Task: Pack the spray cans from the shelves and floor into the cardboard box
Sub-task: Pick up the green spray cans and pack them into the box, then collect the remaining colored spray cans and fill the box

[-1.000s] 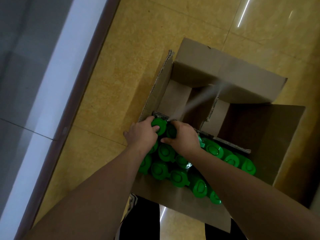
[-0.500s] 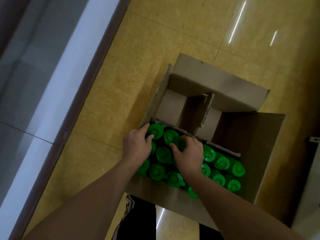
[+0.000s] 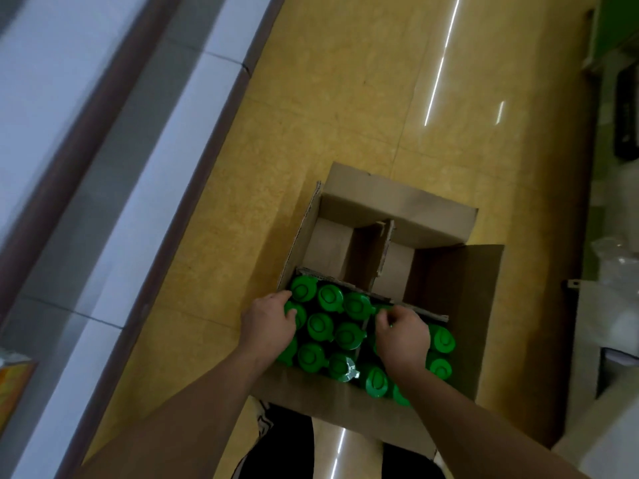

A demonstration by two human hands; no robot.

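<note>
A brown corrugated cardboard box [image 3: 397, 205] is sitting open on the glossy yellow-tan tiled floor [image 3: 345, 98], its flaps folded outward. Crossed cardboard dividers [image 3: 383, 250] are splitting its inside into four compartments. The two far compartments are showing only bare cardboard.

The green-capped spray cans [image 3: 320, 326] are standing upright in the two near compartments, packed cap against cap. Only their tops are showing: bright green round plastic caps, each carrying a raised oval ring on its crown and a small tab jutting from one side. The tabs are pointing in differing directions. The can bodies are hiding in the dark gaps below. In the near left compartment the cans are forming three rows of three. One cap at that compartment's near edge is catching a pale glare. In the near right compartment several more caps are showing around the right forearm, along the right wall and the near edge.

The left hand [image 3: 268, 328] is lying against the left wall of the near left compartment, its fingers curling down over the caps of the leftmost column. Whether they are gripping a can I cannot tell. The right hand [image 3: 403, 335] is hovering over the near right compartment, fingers curling tightly at the far divider beside a green cap. Whether it is holding anything I cannot tell.
</note>
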